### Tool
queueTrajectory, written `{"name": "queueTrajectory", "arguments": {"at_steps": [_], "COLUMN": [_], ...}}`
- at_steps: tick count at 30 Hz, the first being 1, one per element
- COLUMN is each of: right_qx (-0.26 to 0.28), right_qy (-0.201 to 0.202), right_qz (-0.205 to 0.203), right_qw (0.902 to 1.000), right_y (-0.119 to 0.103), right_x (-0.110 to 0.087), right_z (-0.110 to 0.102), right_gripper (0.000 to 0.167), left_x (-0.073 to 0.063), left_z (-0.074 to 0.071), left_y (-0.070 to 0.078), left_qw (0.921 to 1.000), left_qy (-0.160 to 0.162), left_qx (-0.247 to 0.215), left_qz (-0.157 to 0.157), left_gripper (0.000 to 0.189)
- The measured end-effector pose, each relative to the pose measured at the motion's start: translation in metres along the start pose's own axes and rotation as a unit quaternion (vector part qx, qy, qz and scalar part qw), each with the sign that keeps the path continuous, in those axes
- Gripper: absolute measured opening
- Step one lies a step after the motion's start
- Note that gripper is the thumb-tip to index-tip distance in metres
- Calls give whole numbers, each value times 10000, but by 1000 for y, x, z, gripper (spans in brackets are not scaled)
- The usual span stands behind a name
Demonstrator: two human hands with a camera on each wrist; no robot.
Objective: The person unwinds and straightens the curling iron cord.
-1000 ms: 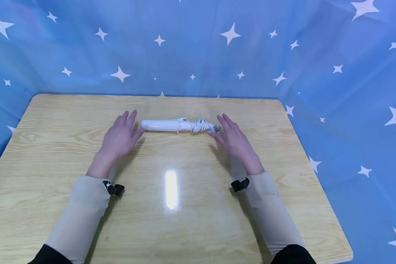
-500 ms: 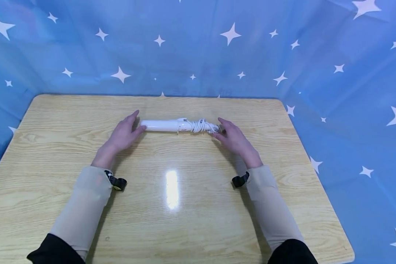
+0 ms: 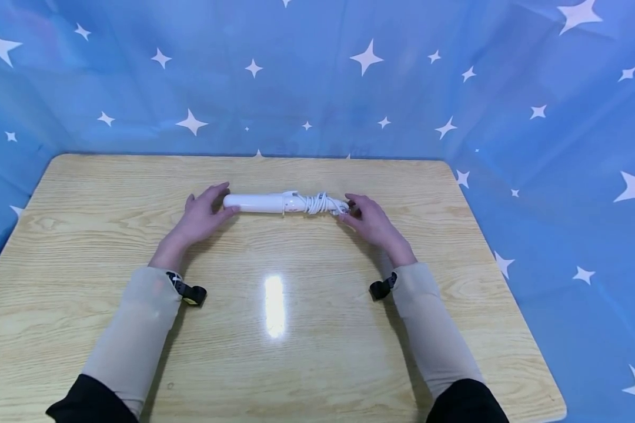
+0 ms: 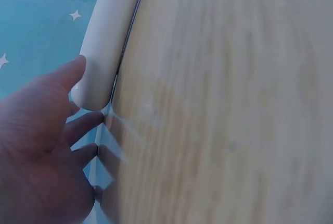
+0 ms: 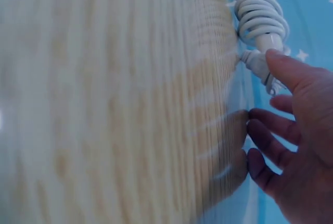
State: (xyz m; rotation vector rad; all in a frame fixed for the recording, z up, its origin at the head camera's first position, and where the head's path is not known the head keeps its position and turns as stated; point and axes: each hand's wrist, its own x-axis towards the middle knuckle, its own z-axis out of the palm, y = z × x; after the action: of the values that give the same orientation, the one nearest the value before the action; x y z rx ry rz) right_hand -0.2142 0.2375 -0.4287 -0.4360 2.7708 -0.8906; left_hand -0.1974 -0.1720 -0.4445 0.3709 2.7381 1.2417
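Note:
A white curling iron [image 3: 259, 203] lies crosswise on the table, its smooth barrel to the left and its white cord [image 3: 320, 204] wound round the handle on the right. My left hand [image 3: 200, 217] is at the barrel's end. In the left wrist view, the left thumb overlaps the barrel [image 4: 106, 41] while the fingers are spread beyond its tip. At the handle's end is my right hand [image 3: 373, 222], with its thumb against the handle and its fingers loosely bent behind. The plug [image 5: 256, 65] hangs by that thumb in the right wrist view. Some fingertips are hidden in the head view.
The light wood table [image 3: 317, 364] has rounded corners. A blue curtain [image 3: 307, 76] with white stars stands behind it and along its right side. A bright reflection shines mid-table. A small black camera [image 3: 193, 295] is strapped at each wrist.
Both hands have drawn closer about the two ends of the curling iron. Their fingers have bent from a straighter spread. The curling iron stays in place on the table.

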Motion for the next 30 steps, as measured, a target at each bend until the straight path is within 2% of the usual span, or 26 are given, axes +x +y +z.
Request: {"name": "queueTrajectory", "arguments": {"at_steps": [8,13,22,30], "right_qx": [-152,-71,211,597], "right_qy": [-129,-112,-75,-175], "right_qz": [-248,-325,-208,-47], "right_qw": [9995,9994,9995,9981], "right_y": [0,-3,-1,-3], "right_x": [3,3,4,1], "right_z": [5,6,10,11], "right_gripper": [57,49,46,45], "left_x": [3,6,10,9], "left_z": [3,5,11,12], "left_y": [0,0,0,1], "left_qw": [9998,9998,9994,9993], "left_qy": [-105,-62,188,280], "left_qx": [145,193,297,252], "left_qz": [63,15,-75,-72], "left_gripper": [70,65,54,49]}}
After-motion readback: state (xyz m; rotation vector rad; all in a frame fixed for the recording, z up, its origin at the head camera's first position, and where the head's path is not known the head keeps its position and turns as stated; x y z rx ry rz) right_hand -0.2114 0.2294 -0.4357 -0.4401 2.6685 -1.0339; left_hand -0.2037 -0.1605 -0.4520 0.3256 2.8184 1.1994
